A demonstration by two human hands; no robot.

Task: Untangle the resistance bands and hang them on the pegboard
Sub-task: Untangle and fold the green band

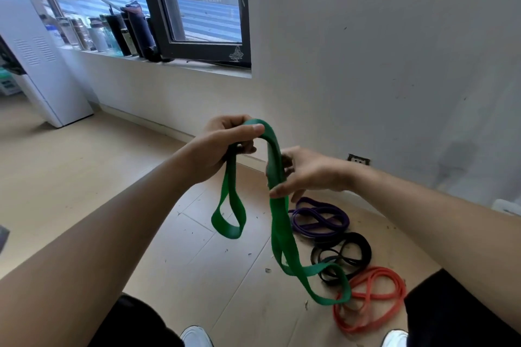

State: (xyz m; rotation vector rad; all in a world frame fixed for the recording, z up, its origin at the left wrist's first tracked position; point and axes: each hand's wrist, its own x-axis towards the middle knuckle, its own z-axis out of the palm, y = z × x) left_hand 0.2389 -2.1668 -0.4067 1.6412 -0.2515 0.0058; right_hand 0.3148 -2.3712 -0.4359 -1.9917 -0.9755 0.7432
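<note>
A wide green resistance band (280, 236) hangs in front of me, draped over my left hand (222, 146), whose fingers curl round its top fold. One short loop dangles below that hand. My right hand (304, 172) pinches the band's other strand a little lower, and from there a long loop drops toward the floor. Three more bands lie coiled on the floor by the wall: a purple band (320, 218), a black band (342, 253) and an orange-red band (369, 298). No pegboard is in view.
A white wall with a socket (358, 160) stands straight ahead. To the left, a window sill (197, 66) holds several bottles, and a white appliance (42, 65) stands on the wooden floor (84, 177). My knees and white shoes show at the bottom edge.
</note>
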